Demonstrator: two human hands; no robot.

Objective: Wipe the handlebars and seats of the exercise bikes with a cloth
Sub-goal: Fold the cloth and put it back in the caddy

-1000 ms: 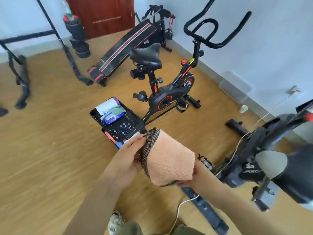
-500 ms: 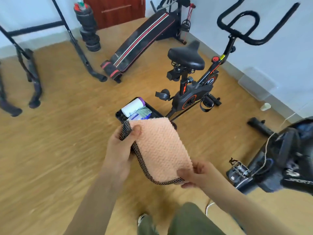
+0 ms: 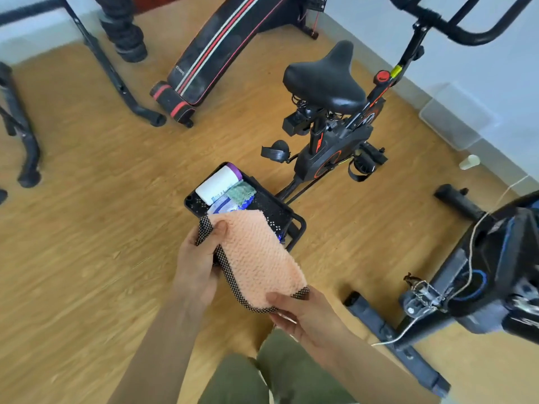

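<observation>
A: Cloth, peach nubby fabric w/ black checked trim (image 3: 256, 258), loc?
B: Mid-air, overlapping black perforated tray (image 3: 271, 205) in view. L hand (image 3: 198, 266) pinches top corner; R hand (image 3: 306, 313) pinches bottom corner.

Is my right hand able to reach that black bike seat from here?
Probably not yet. The right hand pinches the cloth close to the body, and the seat stands well beyond it, past the black tray. Nothing blocks the way; a step forward should do.

Your folded peach cloth (image 3: 256, 258) (black mesh edging) held at both ends, bike (image 3: 329, 158) ahead, black seat (image 3: 323, 80), handlebars (image 3: 431, 18) cropped, second bike (image 3: 495, 272) blurred at right.
</observation>
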